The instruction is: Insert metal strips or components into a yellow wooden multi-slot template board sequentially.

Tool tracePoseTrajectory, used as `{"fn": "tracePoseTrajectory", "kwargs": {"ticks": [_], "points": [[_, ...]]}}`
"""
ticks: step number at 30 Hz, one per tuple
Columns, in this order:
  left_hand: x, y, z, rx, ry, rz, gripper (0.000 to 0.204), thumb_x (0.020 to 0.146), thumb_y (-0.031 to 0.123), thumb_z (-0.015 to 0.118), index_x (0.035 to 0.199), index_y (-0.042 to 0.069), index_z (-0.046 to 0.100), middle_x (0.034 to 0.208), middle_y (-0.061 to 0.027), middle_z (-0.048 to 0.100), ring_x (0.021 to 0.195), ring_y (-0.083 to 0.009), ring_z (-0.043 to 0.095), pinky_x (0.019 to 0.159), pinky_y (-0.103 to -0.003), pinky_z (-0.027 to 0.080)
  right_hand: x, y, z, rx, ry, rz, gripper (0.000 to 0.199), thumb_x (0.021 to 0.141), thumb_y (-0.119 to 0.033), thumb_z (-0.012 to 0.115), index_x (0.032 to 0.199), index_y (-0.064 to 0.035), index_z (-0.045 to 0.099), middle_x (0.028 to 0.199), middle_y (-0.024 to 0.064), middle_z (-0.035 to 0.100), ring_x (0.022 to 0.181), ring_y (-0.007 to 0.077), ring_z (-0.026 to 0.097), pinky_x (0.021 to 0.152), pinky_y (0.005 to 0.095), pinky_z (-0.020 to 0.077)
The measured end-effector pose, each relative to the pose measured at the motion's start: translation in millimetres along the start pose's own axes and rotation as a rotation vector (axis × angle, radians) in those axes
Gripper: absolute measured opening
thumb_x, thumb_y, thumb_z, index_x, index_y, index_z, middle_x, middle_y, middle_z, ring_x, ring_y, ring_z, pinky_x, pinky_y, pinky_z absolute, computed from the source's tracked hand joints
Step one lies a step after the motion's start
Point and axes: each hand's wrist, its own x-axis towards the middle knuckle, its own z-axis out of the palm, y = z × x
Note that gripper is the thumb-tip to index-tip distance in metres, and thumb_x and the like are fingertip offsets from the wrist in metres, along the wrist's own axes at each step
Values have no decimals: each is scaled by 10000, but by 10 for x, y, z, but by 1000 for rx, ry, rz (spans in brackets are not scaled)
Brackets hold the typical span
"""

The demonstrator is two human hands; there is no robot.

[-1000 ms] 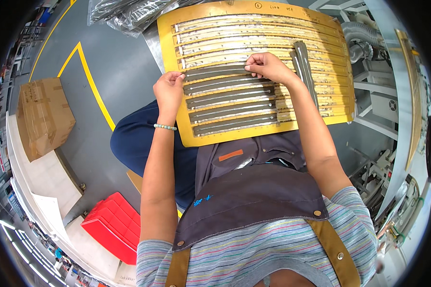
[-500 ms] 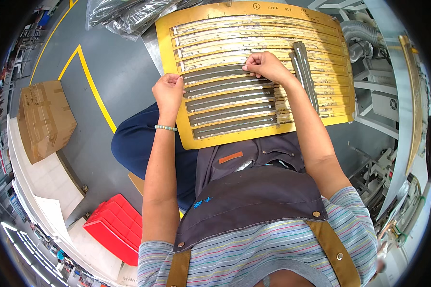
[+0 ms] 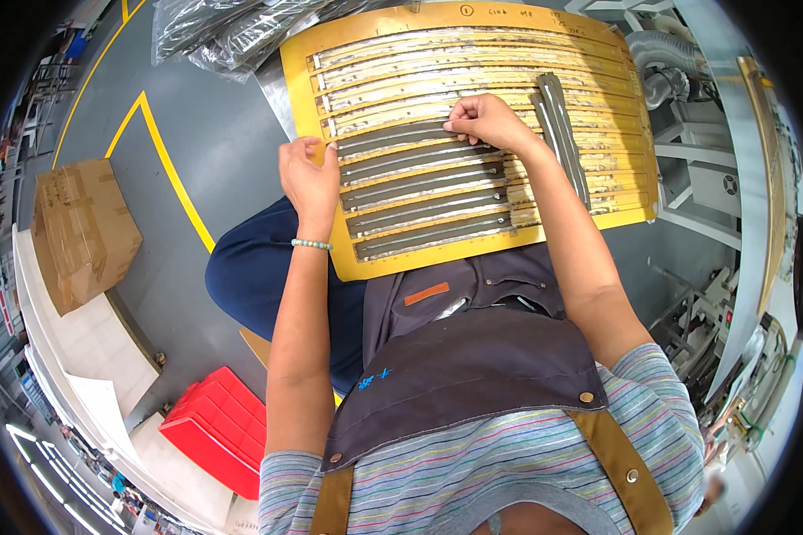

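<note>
While the right hand [image 3: 482, 120] bends over the yellow board [image 3: 301, 89], its thumb and forefinger are drawn together on the top grey strip [image 3: 391, 135], near the strip's right end; how firmly they pinch, I cannot tell. The left hand [image 3: 309, 178] is at the board's left margin with thumb and forefinger parted, nothing visible between them, and the thumb tip just beside the strip's left end. That strip lies in a row of the board, above four more grey strips [image 3: 419, 160] set in the rows nearer the person. A few loose strips [image 3: 565, 134] lie crosswise farther right, beyond the right forearm.

Along the board's far edge runs dark handwriting [image 3: 467, 11]: a circled mark at the middle, then small groups of characters toward the right. The dark apron [image 3: 473, 366] carries short blue writing [image 3: 375, 379] on its bib, and an orange-brown patch [image 3: 426, 293] sits lower down. On the cardboard box [image 3: 85, 223], faint marks near the top are too blurred to read. A beaded bracelet [image 3: 311, 244] circles the left wrist. A red bin [image 3: 219, 428] stands at the lower left, and clear plastic bags [image 3: 232, 40] lie past the board.
</note>
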Motion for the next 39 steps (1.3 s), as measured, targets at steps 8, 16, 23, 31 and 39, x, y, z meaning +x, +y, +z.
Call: {"fn": "tracePoseTrajectory", "kwargs": {"ticks": [8,16,23,31,39], "points": [[13,-234,275,132,142,45,999,915,342,858,1631,-46,278,1634,-286,253,1508,-469,313,1217,-577,320,-29,12,87,-73,102,-59,220,947,-234,828,874,-43,746,730,41,714,622,114,621,613,284,508],[18,-225,313,122,110,34,958,963,317,805,1643,-73,254,1641,-306,247,1519,-480,305,1231,-570,316,-158,-119,123,-305,303,-151,217,938,-218,837,885,-25,753,743,22,712,685,101,607,687,296,507],[25,-256,321,113,116,58,931,977,310,790,1638,-86,266,1639,-311,254,1506,-481,339,1237,-542,328,-109,-45,118,-337,276,-118,210,928,-224,846,881,-35,765,735,20,716,674,97,607,672,289,496],[34,-282,309,102,125,83,928,981,307,786,1635,-97,267,1633,-322,256,1516,-486,331,1245,-525,328,-45,26,120,-282,304,-129,201,874,-298,852,839,-108,797,733,83,737,668,240,675,674,373,523],[25,-251,301,56,119,81,912,984,294,778,1627,-111,274,1630,-333,251,1520,-493,324,1248,-521,327,-93,-55,141,-326,302,-78,185,931,-223,836,872,-59,775,712,22,722,654,103,632,664,293,508]]}}
